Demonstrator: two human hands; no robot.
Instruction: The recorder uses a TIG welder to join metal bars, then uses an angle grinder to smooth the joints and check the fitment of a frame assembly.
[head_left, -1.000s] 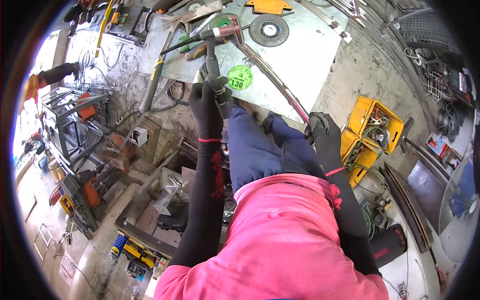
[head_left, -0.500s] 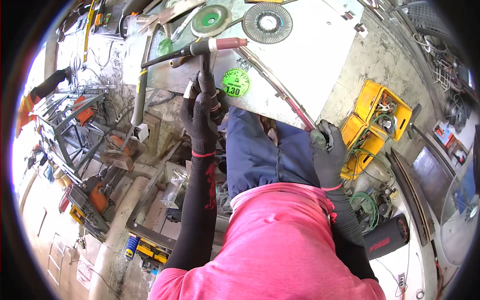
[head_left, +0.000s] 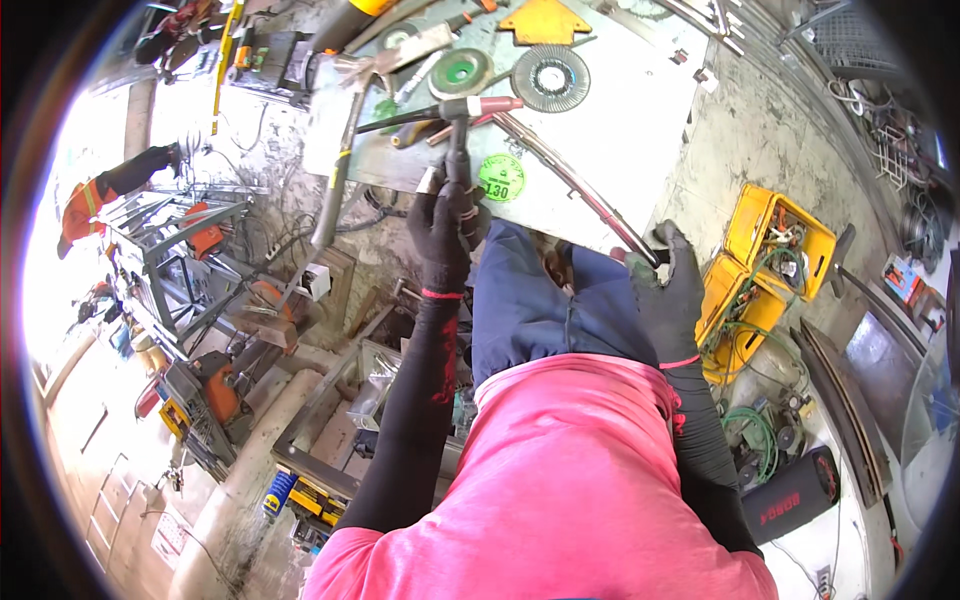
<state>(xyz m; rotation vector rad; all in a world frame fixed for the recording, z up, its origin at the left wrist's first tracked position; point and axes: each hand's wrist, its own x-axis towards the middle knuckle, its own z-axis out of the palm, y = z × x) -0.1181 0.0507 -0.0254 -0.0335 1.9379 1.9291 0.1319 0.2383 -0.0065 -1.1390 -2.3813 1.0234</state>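
My left hand (head_left: 447, 225), in a dark glove, is closed around the handle of a TIG welding torch (head_left: 458, 112). The torch's pink nozzle (head_left: 497, 104) points right, above a pale metal sheet (head_left: 625, 130). On this sheet lie a flap disc (head_left: 551, 78), a green-centred grinding disc (head_left: 460, 75) and a round green label (head_left: 502, 177). Thin metal rods (head_left: 575, 180) slant across it toward me. At their near end my gloved right hand (head_left: 668, 290) has its thumb and fingers around a rod; the exact grip is partly hidden.
A hammer (head_left: 335, 195) hangs over the sheet's left edge, and a yellow arrow-shaped magnet (head_left: 545, 22) lies at the back. Yellow bins (head_left: 765, 235) with cables stand right. A metal frame stack (head_left: 165, 240) is at left, near another person's orange sleeve (head_left: 82, 212).
The view has shifted, so the bench and hands appear further right and lower. My right hand's fingers have spread more at the rod end. My left hand keeps hold of the torch.
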